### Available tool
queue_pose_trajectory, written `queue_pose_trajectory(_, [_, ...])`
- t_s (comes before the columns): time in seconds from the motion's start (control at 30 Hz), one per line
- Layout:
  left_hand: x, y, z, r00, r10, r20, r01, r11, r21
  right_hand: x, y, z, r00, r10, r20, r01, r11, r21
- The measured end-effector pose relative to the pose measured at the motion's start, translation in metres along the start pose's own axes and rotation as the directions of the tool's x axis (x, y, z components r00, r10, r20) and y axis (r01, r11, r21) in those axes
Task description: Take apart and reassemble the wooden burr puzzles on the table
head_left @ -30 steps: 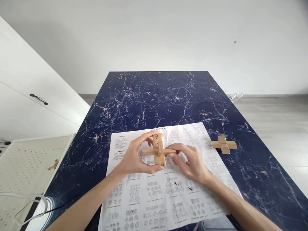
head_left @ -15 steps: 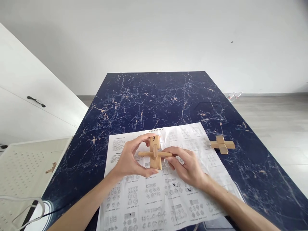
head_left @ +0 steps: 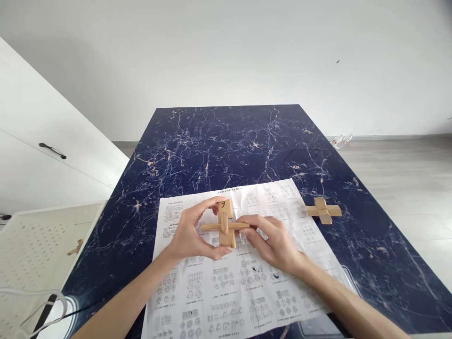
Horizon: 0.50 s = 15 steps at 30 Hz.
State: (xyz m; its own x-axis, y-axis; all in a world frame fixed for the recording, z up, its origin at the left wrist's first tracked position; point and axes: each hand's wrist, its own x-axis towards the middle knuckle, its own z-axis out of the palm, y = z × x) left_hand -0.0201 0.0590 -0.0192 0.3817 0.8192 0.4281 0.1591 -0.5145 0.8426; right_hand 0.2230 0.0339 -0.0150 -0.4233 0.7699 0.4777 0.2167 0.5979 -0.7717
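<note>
Both hands hold one cross-shaped wooden interlocking puzzle (head_left: 225, 225) above the printed sheet. My left hand (head_left: 192, 230) grips its upright bar from the left, fingers at the top end and thumb at the bottom end. A dark handwritten mark shows near the top of that bar. My right hand (head_left: 266, 235) pinches the right end of the horizontal stick between thumb and fingers. Beneath lies a creased white instruction sheet (head_left: 197, 301) with printed diagrams. A second wooden cross puzzle (head_left: 323, 210) rests at the sheet's right edge.
The table (head_left: 219, 150) has a dark blue marbled top. At lower left stand a perforated cream panel (head_left: 31, 249) with a small wooden piece (head_left: 75, 247) on it, and a white cable (head_left: 35, 293). A white cabinet (head_left: 42, 113) is at left. Clear plastic bottles (head_left: 342, 140) lie on the floor.
The held puzzle has tilted slightly, its front stick now pointing a little differently. Both hands keep their grip. The whole view has shifted slightly.
</note>
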Motion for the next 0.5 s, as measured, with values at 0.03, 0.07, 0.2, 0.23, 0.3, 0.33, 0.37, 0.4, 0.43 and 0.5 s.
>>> queue_pose_trajectory(0.03, [0.0,0.0,0.0,1.0,0.005,-0.001,-0.005,1.0,-0.008,0.0,0.0,-0.001,1.0,0.017,0.016,-0.018,0.999,0.038])
queue_pose_trajectory(0.07, [0.001,0.0,0.0,1.0,0.011,-0.002,-0.011,1.0,-0.015,-0.001,0.0,-0.002,0.999,0.035,0.031,-0.037,0.996,0.078])
queue_pose_trajectory(0.2, [0.002,0.0,-0.002,0.999,0.037,-0.005,-0.037,0.999,-0.017,-0.001,0.002,-0.003,0.986,0.137,0.091,-0.15,0.974,0.168])
queue_pose_trajectory(0.23, [0.002,0.0,-0.003,0.999,0.043,-0.011,-0.042,0.999,0.008,0.0,0.003,-0.004,0.979,0.177,0.097,-0.192,0.965,0.179])
queue_pose_trajectory(0.3, [0.003,0.002,-0.002,0.998,0.063,-0.019,-0.061,0.993,0.097,0.003,0.005,-0.005,0.962,0.251,0.108,-0.27,0.934,0.234])
queue_pose_trajectory(0.33, [0.003,0.003,-0.001,0.996,0.087,-0.017,-0.084,0.985,0.152,0.005,0.005,-0.006,0.954,0.275,0.117,-0.298,0.911,0.286])
queue_pose_trajectory(0.37, [0.003,0.004,0.001,0.992,0.128,-0.011,-0.123,0.971,0.204,0.006,0.006,-0.006,0.948,0.285,0.138,-0.316,0.882,0.351])
queue_pose_trajectory(0.4, [0.003,0.005,0.003,0.983,0.182,0.004,-0.177,0.953,0.247,0.007,0.006,-0.007,0.944,0.282,0.171,-0.329,0.849,0.415])
queue_pose_trajectory(0.43, [0.003,0.005,0.005,0.97,0.241,0.023,-0.238,0.93,0.28,0.008,0.006,-0.007,0.939,0.27,0.213,-0.34,0.816,0.466])
queue_pose_trajectory(0.5, [0.002,0.005,0.008,0.935,0.349,0.062,-0.349,0.88,0.321,0.009,0.005,-0.006,0.919,0.251,0.305,-0.381,0.763,0.522])
